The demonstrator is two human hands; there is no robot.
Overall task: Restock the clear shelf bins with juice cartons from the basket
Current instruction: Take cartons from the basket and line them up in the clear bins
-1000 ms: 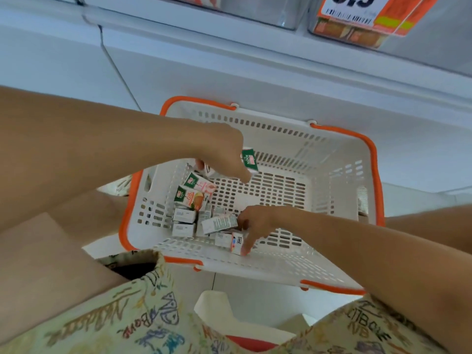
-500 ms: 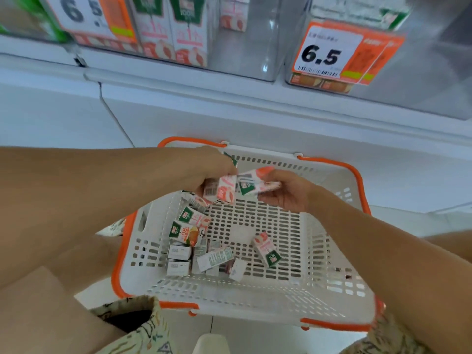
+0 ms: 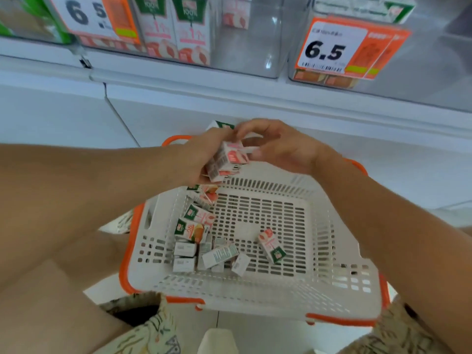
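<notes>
Gathering cartons into one handful, the left hand gripped a small stack of cartons above the basket's far rim, fingers curled under and around them. The right hand met it from the other side, thumb and fingertips pinched on the stack's top edge, probably to square it up or add one more so that several could go up in a single trip. Both hands sat between the basket and the shelf, already lifted toward the bins.

More cartons lay loose in the basket: a pile against its left wall, and one lone carton apart on the mesh floor. Overhead, the middle bin held upright cartons on its left and looked bare on its right, so that gap seemed the likely target. Price tags hung over the bin fronts, and the shelf lip jutted out beneath them; the handful would have to clear both. Printed fabric showed at the bottom edge.
</notes>
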